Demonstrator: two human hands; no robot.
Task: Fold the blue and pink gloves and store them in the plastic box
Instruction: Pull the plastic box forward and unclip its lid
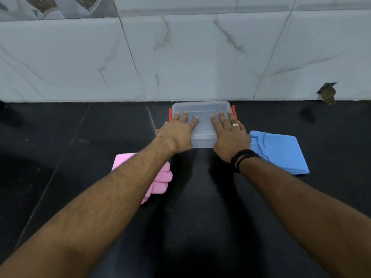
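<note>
Item: one translucent rectangular plastic box (pixel 201 137) with a clear lid (pixel 200 109) and orange-red side latches (pixel 170 114), set at the centre of the frame on a black glossy desk (pixel 80 157), its far edge close against the white marble-patterned wall tiles (pixel 180 57). Left hand (pixel 176 133) and right hand (pixel 228 135) both lay palm-down on the lid, fingers (pixel 184 117) spread flat and released, grasping nothing. Pink rubber gloves (pixel 160 177) lay at lower left of the box, partly hidden under the left forearm; they looked folded, though only part showed. Blue rubber gloves (pixel 279 151) lay folded in a flat stack just right of the box, partly behind the right wrist. Neither pair was in the box. Step judged in hand: opening the closed box. Handling advice: move the fingers outward to both latches, release them together, lift the lid level and set it well apart from the gloves; steady the light box against sliding on the slick desk.
</note>
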